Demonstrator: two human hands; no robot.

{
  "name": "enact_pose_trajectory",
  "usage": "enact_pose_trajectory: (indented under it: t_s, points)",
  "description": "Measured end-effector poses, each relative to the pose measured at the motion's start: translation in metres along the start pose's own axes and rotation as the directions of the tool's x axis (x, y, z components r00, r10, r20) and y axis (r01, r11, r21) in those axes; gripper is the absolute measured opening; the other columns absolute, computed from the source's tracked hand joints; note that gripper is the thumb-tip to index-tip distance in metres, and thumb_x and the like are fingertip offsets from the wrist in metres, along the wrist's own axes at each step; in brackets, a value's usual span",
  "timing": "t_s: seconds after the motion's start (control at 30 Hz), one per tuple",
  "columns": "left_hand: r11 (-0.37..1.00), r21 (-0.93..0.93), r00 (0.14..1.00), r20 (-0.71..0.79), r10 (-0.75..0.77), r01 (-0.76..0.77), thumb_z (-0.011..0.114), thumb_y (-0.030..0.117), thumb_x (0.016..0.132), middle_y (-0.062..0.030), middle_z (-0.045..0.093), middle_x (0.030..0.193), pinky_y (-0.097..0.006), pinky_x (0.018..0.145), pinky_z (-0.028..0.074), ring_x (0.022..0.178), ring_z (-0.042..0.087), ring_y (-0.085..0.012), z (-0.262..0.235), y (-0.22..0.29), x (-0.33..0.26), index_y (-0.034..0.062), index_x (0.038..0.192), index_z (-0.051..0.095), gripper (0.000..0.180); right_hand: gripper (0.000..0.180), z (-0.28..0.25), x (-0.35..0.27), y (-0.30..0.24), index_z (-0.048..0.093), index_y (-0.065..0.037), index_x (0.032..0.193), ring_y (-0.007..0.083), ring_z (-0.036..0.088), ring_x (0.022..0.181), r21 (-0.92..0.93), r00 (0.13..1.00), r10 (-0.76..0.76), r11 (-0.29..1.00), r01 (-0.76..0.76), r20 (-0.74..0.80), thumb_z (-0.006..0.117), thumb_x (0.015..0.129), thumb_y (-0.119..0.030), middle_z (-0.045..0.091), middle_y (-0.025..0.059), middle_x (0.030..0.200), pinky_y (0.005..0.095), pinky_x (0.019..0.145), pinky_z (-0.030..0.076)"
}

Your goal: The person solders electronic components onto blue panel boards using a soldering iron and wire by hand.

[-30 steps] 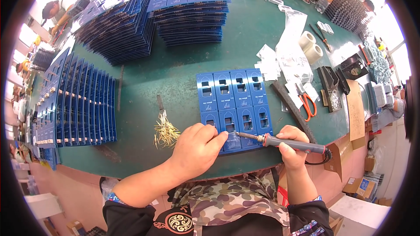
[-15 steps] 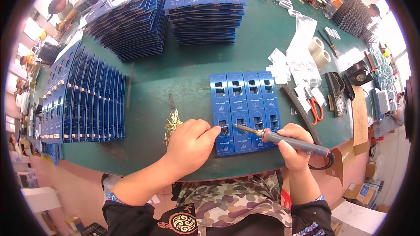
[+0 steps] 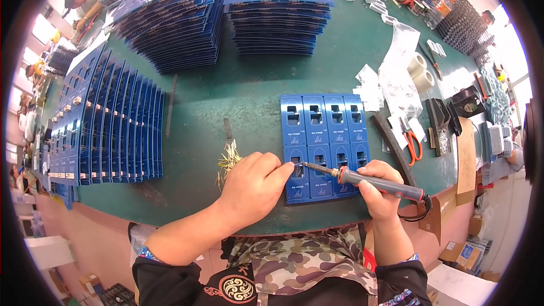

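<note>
A blue circuit board panel, divided into several sections with rectangular cut-outs, lies flat on the table in front of me. My right hand grips the grey handle of a soldering iron. The iron's tip points left and meets the lower left section of the panel, close to my left fingertips. My left hand is closed in a pinch at that section's cut-out; what the fingers hold is too small to make out. Beside it lies a pile of thin yellowish wires.
Two tall stacks of blue panels stand at the back, and a row of upright panels at left. On the right are orange-handled scissors, a dark bar, white rolls and a black tray. Other people work farther off.
The whole view has shifted slightly. The iron's tip and my left fingertips have come closer together over the panel's lower left cut-out. Both hands keep their grips.
</note>
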State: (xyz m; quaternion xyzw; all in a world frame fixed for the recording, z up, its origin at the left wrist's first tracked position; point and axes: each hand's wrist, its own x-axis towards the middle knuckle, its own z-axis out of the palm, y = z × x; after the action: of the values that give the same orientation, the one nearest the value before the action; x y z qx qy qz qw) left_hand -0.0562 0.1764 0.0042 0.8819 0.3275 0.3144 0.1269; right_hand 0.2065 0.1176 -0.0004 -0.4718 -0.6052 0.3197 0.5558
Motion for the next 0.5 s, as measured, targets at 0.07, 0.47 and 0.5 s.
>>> enact_pose_trajectory:
  t_s: [0.07,0.47,0.5]
  points:
    - [1.000,0.003,1.000,0.001,0.001,-0.001,0.068,-0.001,0.070,-0.0063,0.055,0.076,-0.035,0.054,0.045,0.064,0.054,-0.0248,0.0003,0.0000,0.0000,0.0043,0.095,0.064,0.026,0.018,0.0012,0.0004,-0.0002,0.065,0.005,0.086,0.0188,0.059,0.061,0.002,1.000,-0.002,1.000,0.002,-0.005,0.068,0.071,-0.005,0.064,0.0124,0.072,0.0290,0.057,0.045]
    - [1.000,-0.002,1.000,0.009,-0.002,0.002,0.067,-0.001,0.070,-0.0072,0.055,0.078,-0.036,0.055,0.045,0.066,0.055,-0.0260,0.0019,0.0006,0.0013,0.0042,0.095,0.064,0.026,0.019,0.0004,-0.0004,0.0032,0.065,0.005,0.085,0.0190,0.058,0.061,-0.006,1.000,-0.019,1.000,0.019,0.002,0.069,0.071,-0.007,0.064,0.0123,0.071,0.0292,0.057,0.044]
    - [1.000,-0.002,1.000,0.014,-0.005,0.005,0.067,-0.001,0.070,-0.0073,0.055,0.078,-0.036,0.055,0.045,0.066,0.055,-0.0261,0.0022,0.0005,0.0015,0.0042,0.095,0.064,0.026,0.019,0.0004,-0.0009,0.0036,0.065,0.005,0.086,0.0190,0.058,0.061,-0.008,1.000,-0.018,1.000,0.018,-0.002,0.069,0.072,-0.007,0.064,0.0125,0.072,0.0292,0.057,0.044]
